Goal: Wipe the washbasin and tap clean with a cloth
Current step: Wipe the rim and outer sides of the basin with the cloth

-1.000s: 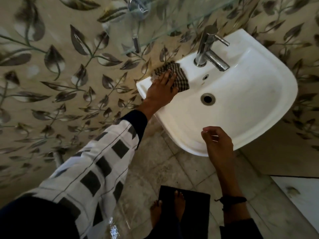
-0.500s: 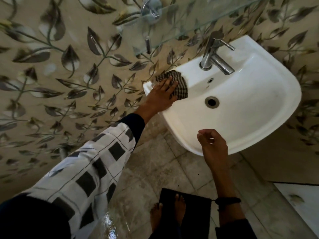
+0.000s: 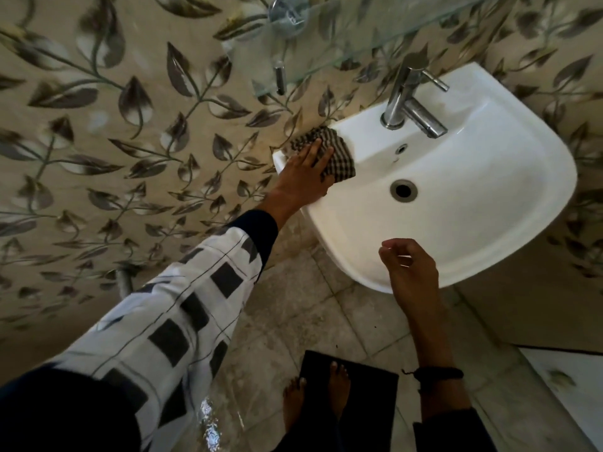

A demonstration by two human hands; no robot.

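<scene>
The left hand (image 3: 306, 177) is pressing the checked cloth (image 3: 336, 154) with flat, slightly spread fingers onto the washbasin's (image 3: 473, 223) back corner, at ten o'clock from the drain (image 3: 403, 189). The right hand (image 3: 411, 272) is hovering at six o'clock, its fingers loosely curled and holding nothing. Because the cloth is sitting near the rim's edge, an outward push risks dropping it. At twelve o'clock the tap (image 3: 411, 106) and the glass shelf (image 3: 342, 44) are crowding the hand, while the bowl is offering open room.

text: none readable | labels, brands, numbers — none legible anywhere
</scene>
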